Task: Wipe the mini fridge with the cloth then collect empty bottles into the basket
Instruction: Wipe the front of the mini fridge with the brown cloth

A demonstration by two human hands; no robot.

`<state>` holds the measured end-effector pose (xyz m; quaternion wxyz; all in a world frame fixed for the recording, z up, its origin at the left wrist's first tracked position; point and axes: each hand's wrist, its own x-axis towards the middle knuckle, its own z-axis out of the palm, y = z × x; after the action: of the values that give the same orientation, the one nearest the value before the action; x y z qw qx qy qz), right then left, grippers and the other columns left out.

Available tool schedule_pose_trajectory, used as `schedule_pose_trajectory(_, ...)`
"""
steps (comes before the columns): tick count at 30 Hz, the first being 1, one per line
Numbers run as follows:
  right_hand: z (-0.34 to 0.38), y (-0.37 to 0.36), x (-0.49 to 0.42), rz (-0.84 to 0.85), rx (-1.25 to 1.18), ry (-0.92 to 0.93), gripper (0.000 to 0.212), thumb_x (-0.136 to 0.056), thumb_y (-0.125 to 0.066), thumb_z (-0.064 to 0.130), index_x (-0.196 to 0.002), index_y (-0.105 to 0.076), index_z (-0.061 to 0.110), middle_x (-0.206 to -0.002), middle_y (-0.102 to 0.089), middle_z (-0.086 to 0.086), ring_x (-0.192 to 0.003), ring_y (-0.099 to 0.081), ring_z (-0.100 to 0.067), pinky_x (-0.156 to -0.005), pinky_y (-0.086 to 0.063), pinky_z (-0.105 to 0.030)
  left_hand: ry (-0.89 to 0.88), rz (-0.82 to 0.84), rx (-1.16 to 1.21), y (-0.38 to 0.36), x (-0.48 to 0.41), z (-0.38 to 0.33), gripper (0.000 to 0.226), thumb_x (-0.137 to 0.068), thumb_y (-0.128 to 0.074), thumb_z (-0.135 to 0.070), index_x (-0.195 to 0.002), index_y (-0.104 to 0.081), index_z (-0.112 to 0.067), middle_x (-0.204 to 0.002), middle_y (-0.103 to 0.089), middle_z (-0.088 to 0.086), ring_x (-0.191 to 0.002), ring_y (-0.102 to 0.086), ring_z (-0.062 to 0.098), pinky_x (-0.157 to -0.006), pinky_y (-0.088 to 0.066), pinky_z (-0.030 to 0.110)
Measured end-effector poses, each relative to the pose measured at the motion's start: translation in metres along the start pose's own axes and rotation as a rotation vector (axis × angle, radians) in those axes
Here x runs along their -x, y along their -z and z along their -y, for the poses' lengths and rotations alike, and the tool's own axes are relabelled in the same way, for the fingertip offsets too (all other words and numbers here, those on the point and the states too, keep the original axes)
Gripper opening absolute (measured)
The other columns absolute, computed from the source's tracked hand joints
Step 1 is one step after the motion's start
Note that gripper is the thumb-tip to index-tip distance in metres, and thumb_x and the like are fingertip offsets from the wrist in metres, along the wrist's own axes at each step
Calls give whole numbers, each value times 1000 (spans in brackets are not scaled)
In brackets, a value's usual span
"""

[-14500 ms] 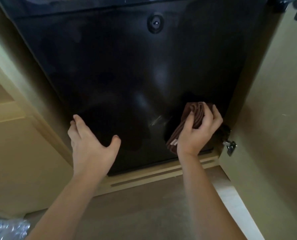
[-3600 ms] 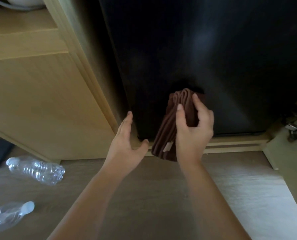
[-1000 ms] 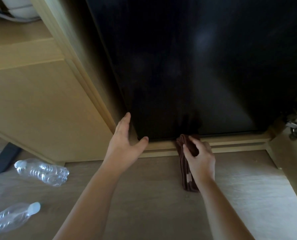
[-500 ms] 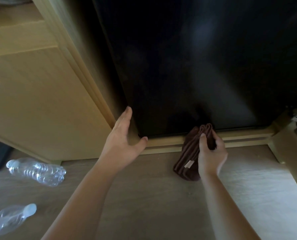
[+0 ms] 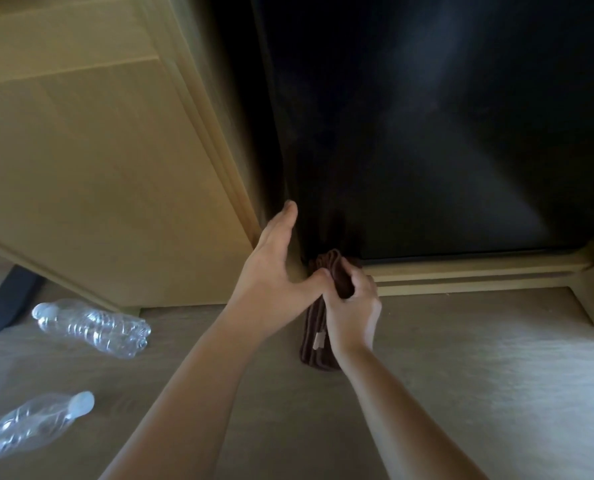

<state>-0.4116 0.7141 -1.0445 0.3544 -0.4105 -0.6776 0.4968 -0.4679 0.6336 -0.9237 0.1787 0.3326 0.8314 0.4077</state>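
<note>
The black mini fridge (image 5: 427,133) fills the upper right, set inside a wooden cabinet. My right hand (image 5: 352,306) grips a folded brown cloth (image 5: 318,348) at the fridge door's bottom left corner, the cloth hanging down toward the floor. My left hand (image 5: 275,261) lies with straight fingers against the door's left edge, its thumb touching the cloth and my right hand. Two clear plastic bottles lie on the floor at the left: one (image 5: 94,329) near the cabinet, another (image 5: 29,424) at the lower left edge. No basket is in view.
A light wooden cabinet panel (image 5: 98,185) stands left of the fridge, with a wooden ledge (image 5: 468,275) under the door. A dark furniture foot (image 5: 8,299) rests on the floor at far left. Wood-look floor (image 5: 479,375) spreads to the right.
My right hand has slid the cloth left along the bottom of the door to its left corner, beside my left thumb. My left hand has stayed on the door edge.
</note>
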Motion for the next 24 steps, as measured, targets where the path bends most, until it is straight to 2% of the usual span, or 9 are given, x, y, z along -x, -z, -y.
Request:
schedule_pose_trajectory(4,4,-5,4,69,102,86,31,-83,-65,23,-114,-64,16,-105,-60,-7,-87,-55,-10,-66,-38,0,-15,15,-14,3,-1,0,85,-81,-65,-17,-146,-11,-27,-153,-14,-13,-137,-10,-3,-107,-14,15)
schedule_pose_trajectory(8,5,-1,4,279,240,197,36,-83,-66,26,-117,-62,17,-111,-58,-9,-94,-60,-21,-76,-50,-25,-8,22,-16,3,-1,0,86,-81,-65,-18,-146,-10,-27,-153,-14,-14,-136,-11,-4,-104,-14,13)
schedule_pose_trajectory(11,1,4,11,363,311,382,32,-77,-72,23,-107,-65,12,-99,-63,-10,-76,-65,-23,-63,-48,-23,-18,49,-59,7,0,-1,87,-80,-66,-22,-146,-10,-28,-153,-14,-15,-136,-11,-5,-105,-13,14)
schedule_pose_trajectory(14,-7,17,13,334,330,417,30,-75,-74,22,-103,-66,14,-88,-63,-8,-62,-64,-21,-54,-48,-21,-8,71,-56,12,1,-2,88,-80,-67,-23,-146,-10,-30,-152,-14,-16,-135,-10,-7,-105,-12,13)
schedule_pose_trajectory(19,-9,32,-8,158,291,324,32,-81,-68,22,-112,-64,11,-96,-60,-11,-72,-63,-22,-60,-56,-29,-17,82,-48,11,1,-1,91,-79,-69,-24,-146,-8,-30,-153,-12,-16,-137,-9,-5,-110,-13,18)
schedule_pose_trajectory(24,-8,16,-9,206,351,375,35,-76,-74,17,-109,-65,9,-93,-61,-15,-69,-63,-26,-57,-54,-30,-22,83,-62,10,0,1,92,-79,-68,-24,-146,-5,-32,-153,-11,-16,-137,-8,-5,-112,-25,31)
